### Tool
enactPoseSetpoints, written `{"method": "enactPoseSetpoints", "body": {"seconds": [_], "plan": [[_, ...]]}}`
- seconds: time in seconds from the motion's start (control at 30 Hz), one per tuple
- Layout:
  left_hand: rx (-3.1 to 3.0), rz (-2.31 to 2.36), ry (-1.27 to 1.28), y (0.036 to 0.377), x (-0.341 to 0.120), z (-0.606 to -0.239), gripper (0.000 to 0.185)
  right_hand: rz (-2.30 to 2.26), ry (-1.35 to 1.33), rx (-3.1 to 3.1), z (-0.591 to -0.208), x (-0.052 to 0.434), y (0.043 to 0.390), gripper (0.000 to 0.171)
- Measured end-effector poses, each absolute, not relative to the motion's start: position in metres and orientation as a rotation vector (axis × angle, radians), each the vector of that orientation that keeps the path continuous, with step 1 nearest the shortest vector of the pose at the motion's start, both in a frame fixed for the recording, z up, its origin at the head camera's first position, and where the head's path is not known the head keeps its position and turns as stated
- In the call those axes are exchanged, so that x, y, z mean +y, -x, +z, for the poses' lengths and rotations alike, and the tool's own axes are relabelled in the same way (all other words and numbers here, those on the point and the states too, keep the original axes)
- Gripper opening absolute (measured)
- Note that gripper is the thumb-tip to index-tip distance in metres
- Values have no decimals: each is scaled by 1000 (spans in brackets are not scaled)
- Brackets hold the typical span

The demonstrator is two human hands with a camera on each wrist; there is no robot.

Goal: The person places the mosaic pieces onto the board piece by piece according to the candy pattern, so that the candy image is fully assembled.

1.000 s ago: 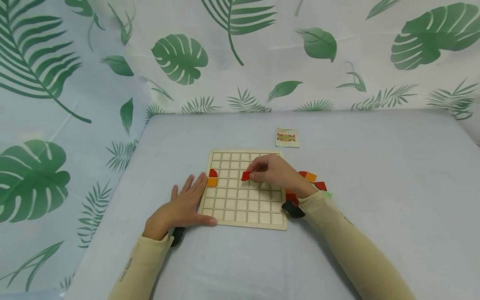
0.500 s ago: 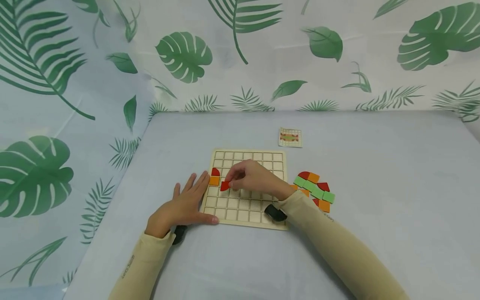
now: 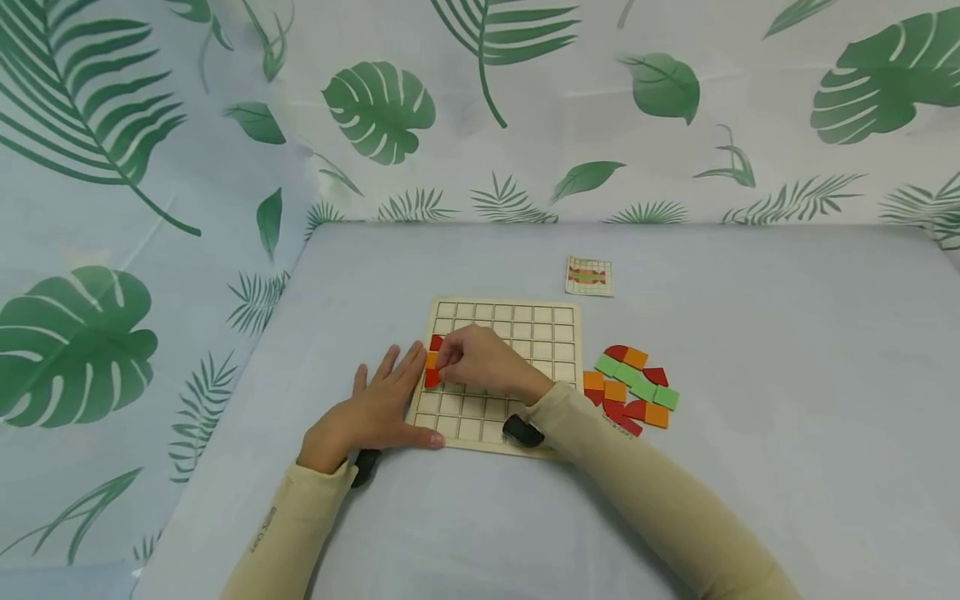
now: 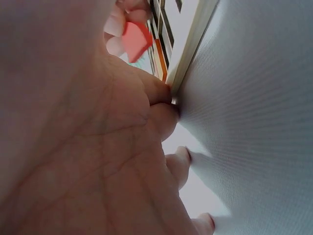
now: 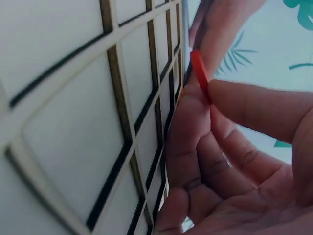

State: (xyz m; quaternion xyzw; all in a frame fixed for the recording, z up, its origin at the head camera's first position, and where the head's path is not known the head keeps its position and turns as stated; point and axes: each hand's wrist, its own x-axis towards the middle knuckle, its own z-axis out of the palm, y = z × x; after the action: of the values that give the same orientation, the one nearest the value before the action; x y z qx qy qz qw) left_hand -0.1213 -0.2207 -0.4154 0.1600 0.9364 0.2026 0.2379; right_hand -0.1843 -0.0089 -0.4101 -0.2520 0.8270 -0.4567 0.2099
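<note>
Two bare hands work at a pale wooden grid board lying flat on a light blue table. Both arms wear beige sleeves.

The left hand lies flat on the table, fingers straight and spread, with its fingertips and thumb touching the board's left edge; it holds nothing. In the left wrist view the fingertips press against the board's rim.

The right hand reaches across the board to its left column. Its thumb and fingers are curled and pinch a small red tile, seen edge-on between the fingers in the right wrist view. The tile sits low over the left column, directly below an orange square tile, and above that a red curved tile is already in the board. Whether the held tile touches its cell is hard to tell, since the fingers cover most of it.

Just beside the board's right edge lies a loose pile of tiles in red, orange and green, touching one another. Farther back, apart from the board, a small pattern card rests on the table. A white backdrop printed with green leaves hangs behind.
</note>
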Motion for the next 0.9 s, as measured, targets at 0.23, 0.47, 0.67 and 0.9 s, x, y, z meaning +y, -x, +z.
{"method": "enactPoseSetpoints", "body": {"seconds": [0.23,0.47,0.67,0.9], "plan": [[2571,519,-438,123,-219,-415,130,-1194,698,2379,-409,-13,184,4],[2567,535,-442,122,-218,-413,130,-1123,669,2439,-407,-18,183,6],[2569,540,-439,120,-218,-412,130,-1111,624,2467,-407,-23,181,13],[2567,558,-442,120,-219,-412,129,-1078,604,2523,-406,-27,179,14]]}}
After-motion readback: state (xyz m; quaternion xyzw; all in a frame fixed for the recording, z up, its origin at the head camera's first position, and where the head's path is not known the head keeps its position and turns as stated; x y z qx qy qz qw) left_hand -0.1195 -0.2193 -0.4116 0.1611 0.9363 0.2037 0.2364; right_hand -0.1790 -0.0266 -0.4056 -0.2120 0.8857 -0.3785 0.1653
